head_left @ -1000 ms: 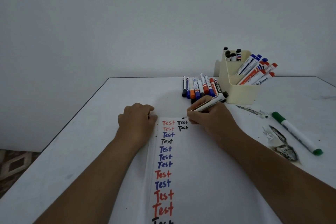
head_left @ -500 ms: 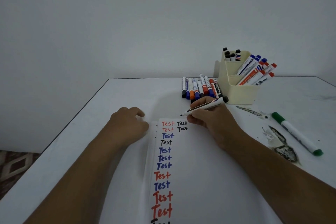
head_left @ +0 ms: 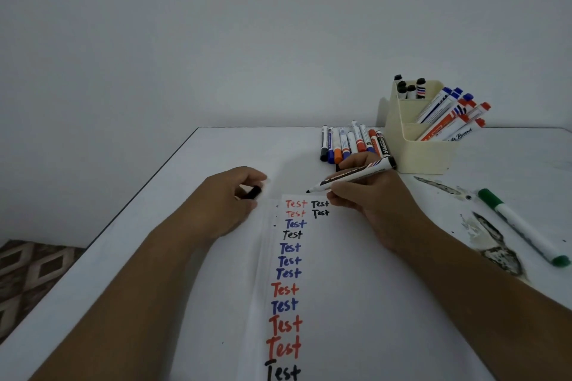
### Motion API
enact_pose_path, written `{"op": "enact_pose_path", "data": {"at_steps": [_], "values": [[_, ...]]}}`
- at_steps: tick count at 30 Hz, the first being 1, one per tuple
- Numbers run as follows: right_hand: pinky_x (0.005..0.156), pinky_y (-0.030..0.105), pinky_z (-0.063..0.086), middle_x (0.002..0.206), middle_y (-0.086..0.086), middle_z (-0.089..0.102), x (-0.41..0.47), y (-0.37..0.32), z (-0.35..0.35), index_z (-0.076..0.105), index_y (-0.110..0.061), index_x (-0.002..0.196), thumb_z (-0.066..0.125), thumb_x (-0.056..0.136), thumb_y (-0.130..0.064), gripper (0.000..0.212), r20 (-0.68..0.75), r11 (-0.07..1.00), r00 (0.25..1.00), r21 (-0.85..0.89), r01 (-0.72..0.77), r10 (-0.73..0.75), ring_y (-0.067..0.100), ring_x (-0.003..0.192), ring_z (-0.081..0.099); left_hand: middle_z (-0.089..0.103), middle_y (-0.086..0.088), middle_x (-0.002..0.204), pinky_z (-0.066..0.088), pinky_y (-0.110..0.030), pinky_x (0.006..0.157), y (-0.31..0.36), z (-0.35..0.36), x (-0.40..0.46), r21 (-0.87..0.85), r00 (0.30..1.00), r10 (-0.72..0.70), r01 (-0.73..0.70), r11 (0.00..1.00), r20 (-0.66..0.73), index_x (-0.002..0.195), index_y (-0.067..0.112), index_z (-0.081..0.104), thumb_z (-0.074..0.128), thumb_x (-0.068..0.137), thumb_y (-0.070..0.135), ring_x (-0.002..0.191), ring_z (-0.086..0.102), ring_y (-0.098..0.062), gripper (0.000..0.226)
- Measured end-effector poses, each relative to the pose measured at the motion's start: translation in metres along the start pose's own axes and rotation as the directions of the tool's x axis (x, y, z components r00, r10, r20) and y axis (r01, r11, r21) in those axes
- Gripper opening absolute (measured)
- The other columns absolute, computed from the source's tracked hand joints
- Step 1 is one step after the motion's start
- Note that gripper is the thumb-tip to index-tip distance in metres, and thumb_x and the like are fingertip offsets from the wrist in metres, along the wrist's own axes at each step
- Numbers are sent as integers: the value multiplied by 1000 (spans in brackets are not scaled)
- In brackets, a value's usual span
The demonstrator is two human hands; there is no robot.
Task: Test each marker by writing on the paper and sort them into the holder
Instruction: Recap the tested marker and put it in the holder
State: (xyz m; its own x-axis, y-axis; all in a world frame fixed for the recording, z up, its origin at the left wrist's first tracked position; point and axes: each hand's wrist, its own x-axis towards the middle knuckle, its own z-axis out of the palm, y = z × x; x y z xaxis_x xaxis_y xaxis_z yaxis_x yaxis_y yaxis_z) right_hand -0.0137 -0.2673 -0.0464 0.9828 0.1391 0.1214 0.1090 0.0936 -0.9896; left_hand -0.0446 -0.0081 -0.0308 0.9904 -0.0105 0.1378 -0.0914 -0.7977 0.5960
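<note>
Head view: right hand (head_left: 368, 195) pinching an uncapped black marker (head_left: 353, 176) between thumb and fingers, tip clear of the paper (head_left: 325, 288), just past its far edge. Left hand (head_left: 227, 204) beside the paper's far left corner, fingers curled around a small black cap (head_left: 253, 192). On the paper, a column of "Test" in red, blue and black, with two black "Test" words beside the top two. Beyond the right hand, a row of capped markers (head_left: 349, 144) lying side by side on the white table (head_left: 216, 148). Right of that row, a cream holder (head_left: 424, 155): black-capped markers upright in the back compartment, blue and red ones leaning in the front. Far right, a green marker (head_left: 523, 226) lying alone near a scuffed, peeled patch of tabletop (head_left: 495, 244).
</note>
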Motion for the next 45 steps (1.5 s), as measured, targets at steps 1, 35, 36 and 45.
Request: {"op": "enact_pose_path", "data": {"at_steps": [1,35,36,45], "values": [[83,46,62,95,17,76,-1,-2,0,63,-8,102,74,84,5,25,5,1000,1000,-15,13,-13,36,89,75,65,22,111,40,-1,71,2,5,0,-18,999,39,-39,999,-6,125,36,61,69,91,8,95,58,11,44],[62,32,63,77,1,77,-10,-9,3,69,-12,92,79,66,-36,36,138,936,969,-263,235,-205,21,70,75,74,6,86,53,-21,67,40,39,-8,-418,979,171,-203,885,-112,113,37,65,52,99,-1,67,60,-8,43],[61,31,62,76,0,77,-10,-10,3,68,-13,92,79,67,-36,36,144,934,969,-269,234,-201,20,69,75,73,6,85,52,-21,66,41,40,-8,-404,978,175,-208,891,-118,114,37,65,51,100,-1,66,59,-8,42],[69,35,64,90,6,78,-7,-5,3,72,-18,94,81,78,-22,19,92,963,984,-211,167,-150,24,82,76,70,16,96,47,-12,71,42,45,-5,-316,986,138,-162,935,-98,134,41,50,53,102,20,86,63,2,38]]}}
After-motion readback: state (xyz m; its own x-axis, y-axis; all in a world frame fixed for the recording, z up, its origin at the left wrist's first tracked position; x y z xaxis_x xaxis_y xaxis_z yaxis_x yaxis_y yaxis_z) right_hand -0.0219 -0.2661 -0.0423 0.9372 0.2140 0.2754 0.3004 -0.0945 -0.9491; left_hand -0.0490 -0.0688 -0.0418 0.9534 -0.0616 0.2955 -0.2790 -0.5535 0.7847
